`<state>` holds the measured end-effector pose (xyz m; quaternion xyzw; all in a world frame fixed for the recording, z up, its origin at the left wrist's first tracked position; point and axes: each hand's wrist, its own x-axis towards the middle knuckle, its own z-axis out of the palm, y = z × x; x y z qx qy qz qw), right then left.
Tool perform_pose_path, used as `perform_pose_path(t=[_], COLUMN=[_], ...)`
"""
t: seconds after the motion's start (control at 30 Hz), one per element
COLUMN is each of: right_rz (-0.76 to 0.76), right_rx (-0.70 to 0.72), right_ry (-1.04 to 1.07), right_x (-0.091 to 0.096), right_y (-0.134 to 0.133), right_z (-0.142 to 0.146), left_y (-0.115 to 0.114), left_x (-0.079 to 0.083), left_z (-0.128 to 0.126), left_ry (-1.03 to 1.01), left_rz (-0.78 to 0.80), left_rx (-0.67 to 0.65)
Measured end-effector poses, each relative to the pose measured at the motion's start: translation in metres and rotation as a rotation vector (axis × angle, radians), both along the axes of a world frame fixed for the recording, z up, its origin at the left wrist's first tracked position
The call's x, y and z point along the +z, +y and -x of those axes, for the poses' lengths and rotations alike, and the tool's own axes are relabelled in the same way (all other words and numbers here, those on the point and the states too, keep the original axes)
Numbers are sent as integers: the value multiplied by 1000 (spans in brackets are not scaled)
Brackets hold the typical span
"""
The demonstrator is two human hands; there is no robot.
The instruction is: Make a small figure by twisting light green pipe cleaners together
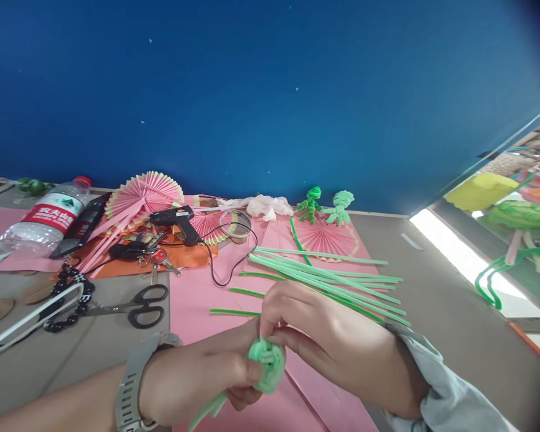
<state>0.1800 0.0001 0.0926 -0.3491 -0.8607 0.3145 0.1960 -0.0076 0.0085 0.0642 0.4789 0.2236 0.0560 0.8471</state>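
Observation:
My left hand (207, 375), with a grey watch on its wrist, is closed round a light green pipe cleaner coil (266, 364) low in the middle of the view. The coil's loose tail hangs down past the hand. My right hand (324, 336) pinches the top of the same coil with thumb and fingers. Both hands hover over pink paper (198, 294). Just beyond them lies a bundle of straight green pipe cleaners (333, 279).
Black scissors (135, 306), keys (155, 258), a black glue gun (180, 222) with its cord, a water bottle (45, 222) and pink paper fans (144, 192) lie to the left. Two green pipe cleaner figures (326, 207) stand by the blue wall.

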Motion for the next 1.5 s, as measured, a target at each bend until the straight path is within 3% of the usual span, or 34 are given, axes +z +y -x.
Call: perform_pose_path(t=[0.13, 0.33, 0.67, 0.93, 1.0, 1.17, 1.27, 1.4, 1.5], right_rz=[136, 287, 403, 417, 417, 436, 338, 129, -10], right_rx=[-15, -165, -265, -152, -155, -238, -282, -272, -185], right_ry=[-31, 5, 66, 228, 257, 277, 206, 146, 142], right_x=[0, -5, -8, -9, -8, -8, -8, -9, -10], right_y=[-1, -2, -2, 1, 0, -3, -4, -6, -6], right_z=[-1, 2, 4, -2, -1, 2, 3, 4, 4], left_y=[-2, -1, 1, 6, 6, 2, 0, -3, -5], left_x=[-6, -15, -16, -13, -13, -12, -11, -11, -11], left_z=[0, -1, 0, -1, 0, 4, 3, -1, -3], left_ry=[4, -36, -50, -182, -198, -124, -61, -19, 11], left_rz=[27, 53, 121, 215, 125, -324, -471, -512, -474], left_rx=[-29, 16, 13, -46, -58, 22, 101, 188, 235])
